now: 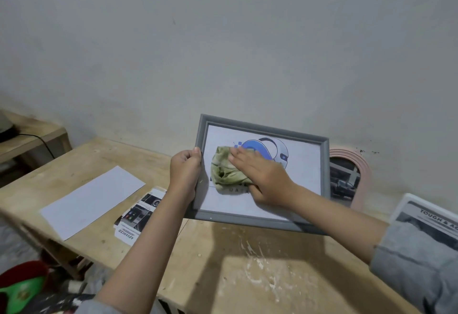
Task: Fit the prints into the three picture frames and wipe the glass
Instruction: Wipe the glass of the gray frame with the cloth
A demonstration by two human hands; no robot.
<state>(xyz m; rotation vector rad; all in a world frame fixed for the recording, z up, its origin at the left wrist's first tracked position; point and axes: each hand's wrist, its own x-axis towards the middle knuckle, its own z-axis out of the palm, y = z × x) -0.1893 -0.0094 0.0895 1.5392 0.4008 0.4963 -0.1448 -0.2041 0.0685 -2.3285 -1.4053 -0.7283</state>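
A grey picture frame (262, 132) with a blue-and-white robot print under its glass is held tilted above the wooden table (223, 264). My left hand (184, 173) grips the frame's left edge. My right hand (260, 177) presses a crumpled green cloth (223, 172) flat against the glass, covering part of the print. Behind the grey frame, a pink arched frame (360, 165) with a dark photo leans on the wall. A white frame (426, 217) holding a black-and-white print lies at the right edge.
A blank white sheet (94, 197) and a printed leaflet (138, 214) lie on the table's left part. A lower wooden shelf (37, 135) with a black cable stands at far left. Red and green plastic items (22, 286) sit on the floor.
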